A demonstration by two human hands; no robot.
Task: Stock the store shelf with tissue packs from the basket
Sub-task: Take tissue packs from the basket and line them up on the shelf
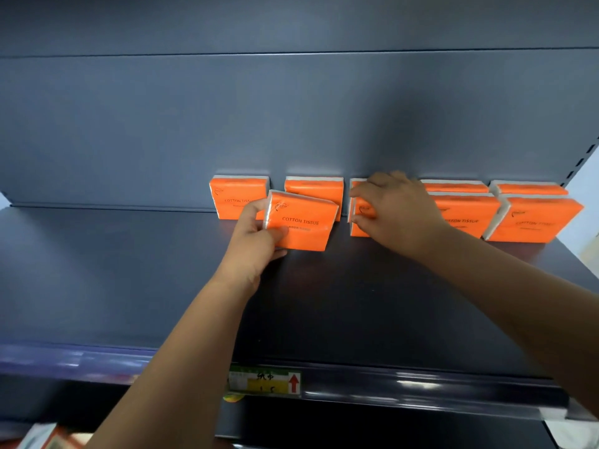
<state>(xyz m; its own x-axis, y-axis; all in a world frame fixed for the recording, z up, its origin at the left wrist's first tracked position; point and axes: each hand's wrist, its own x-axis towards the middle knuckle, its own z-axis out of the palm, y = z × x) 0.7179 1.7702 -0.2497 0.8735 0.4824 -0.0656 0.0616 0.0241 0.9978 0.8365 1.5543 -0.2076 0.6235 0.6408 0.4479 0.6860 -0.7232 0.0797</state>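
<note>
the left hand (256, 241) grips an orange tissue pack (299, 223) by its left end, thumb on its face, tilted just in front of the back row on the dark shelf (129, 270); the right hand (393, 210) lies over another pack (361, 222) at the row's middle, fingers curled on its left edge. more packs stand along the back panel (291, 108), two deep on the right; a price tag (264, 382) sits on the shelf's front rail.

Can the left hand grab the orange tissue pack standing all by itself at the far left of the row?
Probably not right now: the left hand is full, gripping another orange plastic-wrapped tissue pack. The far-left orange pack stands just behind it with nothing between.
</note>
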